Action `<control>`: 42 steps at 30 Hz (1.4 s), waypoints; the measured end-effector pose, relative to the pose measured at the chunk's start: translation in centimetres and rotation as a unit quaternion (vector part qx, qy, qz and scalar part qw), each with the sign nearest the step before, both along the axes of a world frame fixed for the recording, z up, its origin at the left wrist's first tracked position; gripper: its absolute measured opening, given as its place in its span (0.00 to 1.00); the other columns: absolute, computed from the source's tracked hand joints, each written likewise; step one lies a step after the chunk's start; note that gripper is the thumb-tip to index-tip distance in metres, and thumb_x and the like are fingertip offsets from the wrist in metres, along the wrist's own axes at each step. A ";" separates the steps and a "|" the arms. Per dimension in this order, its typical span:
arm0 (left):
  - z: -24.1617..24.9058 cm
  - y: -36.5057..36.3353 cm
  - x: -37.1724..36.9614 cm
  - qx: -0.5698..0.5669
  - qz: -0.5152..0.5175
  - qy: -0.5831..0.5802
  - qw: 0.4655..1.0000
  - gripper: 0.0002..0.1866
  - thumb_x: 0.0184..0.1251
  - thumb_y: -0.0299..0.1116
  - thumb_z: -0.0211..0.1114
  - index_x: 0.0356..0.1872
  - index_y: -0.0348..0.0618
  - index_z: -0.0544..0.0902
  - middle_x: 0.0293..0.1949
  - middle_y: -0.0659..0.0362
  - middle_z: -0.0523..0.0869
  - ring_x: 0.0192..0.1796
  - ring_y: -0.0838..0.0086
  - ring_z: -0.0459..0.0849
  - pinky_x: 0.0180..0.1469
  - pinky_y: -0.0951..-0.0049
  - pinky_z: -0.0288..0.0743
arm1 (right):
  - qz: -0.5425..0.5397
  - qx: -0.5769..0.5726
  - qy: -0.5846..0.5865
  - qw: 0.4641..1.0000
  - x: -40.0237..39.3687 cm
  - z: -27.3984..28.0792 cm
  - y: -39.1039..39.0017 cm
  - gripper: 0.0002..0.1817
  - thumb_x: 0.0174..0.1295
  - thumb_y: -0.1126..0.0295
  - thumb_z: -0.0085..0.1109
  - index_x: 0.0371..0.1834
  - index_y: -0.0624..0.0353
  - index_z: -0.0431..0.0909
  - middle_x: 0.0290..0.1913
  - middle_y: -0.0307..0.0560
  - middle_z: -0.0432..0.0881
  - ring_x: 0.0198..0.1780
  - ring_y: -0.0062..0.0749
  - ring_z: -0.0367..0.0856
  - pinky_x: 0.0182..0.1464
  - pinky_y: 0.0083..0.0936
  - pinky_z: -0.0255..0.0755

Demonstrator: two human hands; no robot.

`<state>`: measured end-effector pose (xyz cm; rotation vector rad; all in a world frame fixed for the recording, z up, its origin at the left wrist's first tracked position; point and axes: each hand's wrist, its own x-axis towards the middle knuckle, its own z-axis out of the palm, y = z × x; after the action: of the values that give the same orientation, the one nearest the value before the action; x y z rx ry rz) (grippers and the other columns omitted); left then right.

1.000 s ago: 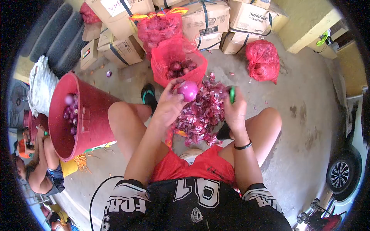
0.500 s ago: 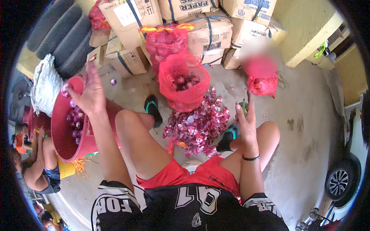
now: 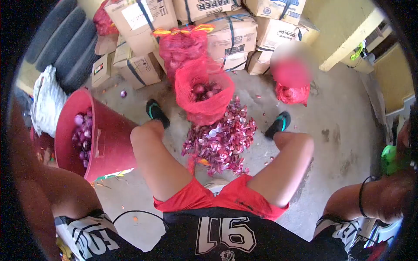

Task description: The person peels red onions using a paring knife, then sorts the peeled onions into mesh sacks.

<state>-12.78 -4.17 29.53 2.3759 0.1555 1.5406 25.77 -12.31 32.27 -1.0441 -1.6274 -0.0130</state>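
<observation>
My right hand (image 3: 405,143) is raised close to the camera at the dark right edge, partly cut off. It is closed around a knife with a green handle (image 3: 389,160); the blade is hidden. My left forearm (image 3: 26,152) rises along the left edge, and the left hand lies outside the picture. Below it a red bin (image 3: 111,143) leans over, with peeled purple onions (image 3: 82,135) inside. Ahead of my knees stands an open red mesh sack (image 3: 204,106) of onions (image 3: 205,90). Onion skins (image 3: 220,141) are heaped between my feet.
A tied mesh sack (image 3: 183,50) stands behind the open one, before stacked cardboard boxes (image 3: 230,37). Tires (image 3: 61,37) and a white sack (image 3: 48,100) are at left. A single onion (image 3: 123,93) lies on the floor. Another red bag (image 3: 292,93) sits at right.
Both hands have swung up and outward towards my head, the left from over the bin and leaving the view. The onion at its fingers is gone from there. My feet have moved farther apart.
</observation>
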 end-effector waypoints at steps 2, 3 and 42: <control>0.1 -0.1 0.9 0.011 -0.004 0.012 1.000 0.32 0.70 0.43 0.60 0.67 0.33 0.66 0.64 0.42 0.74 0.64 0.51 0.75 0.64 0.56 0.70 | 0.006 0.007 -0.007 1.000 0.6 0.3 0.1 0.48 0.58 0.45 0.64 0.75 0.64 0.57 0.52 0.43 0.74 0.36 0.18 0.70 0.36 0.14 0.66; 0.2 -0.1 1.2 0.014 -0.005 0.013 1.000 0.32 0.70 0.43 0.60 0.67 0.33 0.66 0.64 0.42 0.74 0.64 0.51 0.75 0.64 0.56 0.70 | 0.009 0.009 -0.010 1.000 0.8 0.3 0.2 0.48 0.58 0.45 0.64 0.75 0.64 0.57 0.52 0.43 0.74 0.36 0.18 0.70 0.37 0.14 0.66; -1.2 0.3 3.0 0.067 -0.005 0.004 0.998 0.30 0.67 0.42 0.61 0.64 0.33 0.69 0.61 0.41 0.76 0.62 0.51 0.77 0.63 0.57 0.71 | -0.012 0.030 -0.055 0.998 1.8 -0.1 -0.1 0.46 0.56 0.51 0.66 0.74 0.63 0.59 0.50 0.43 0.74 0.37 0.19 0.71 0.38 0.14 0.65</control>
<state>-9.81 -3.83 28.31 2.4819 0.0440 1.5823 27.58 -12.40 32.17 -1.0321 -1.7028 -0.1354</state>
